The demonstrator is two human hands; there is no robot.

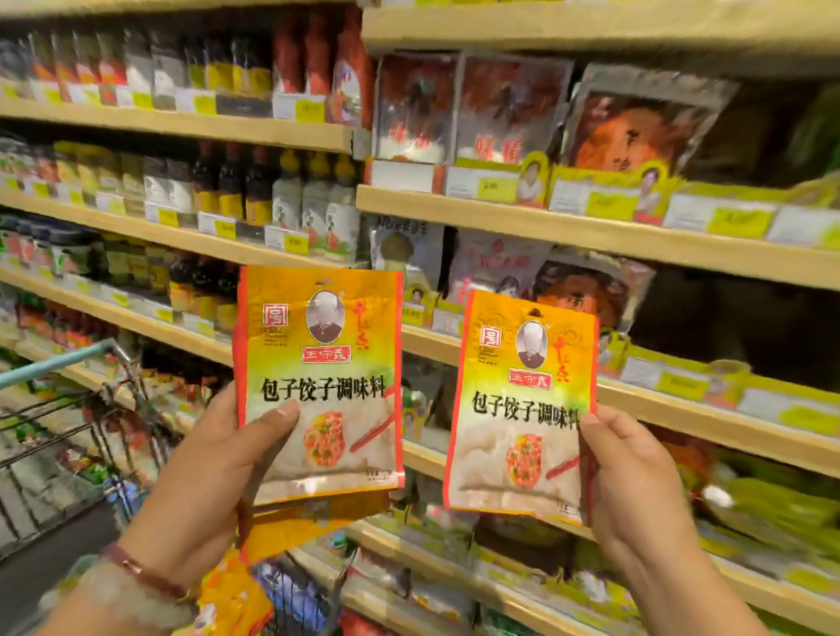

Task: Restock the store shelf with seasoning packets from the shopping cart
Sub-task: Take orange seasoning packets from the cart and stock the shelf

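1. Seasoning packets, yellow and orange, are held up in front of the store shelf: the left packet and the right packet.
2. The left hand grips its packet with the thumb on the front; more packets seem to sit behind it.
3. The right hand pinches the edge of its packet.
4. The shopping cart stands left of the shelf, below the hands.
5. To place well, I would find the matching row first, then stand each packet upright with the front facing out.
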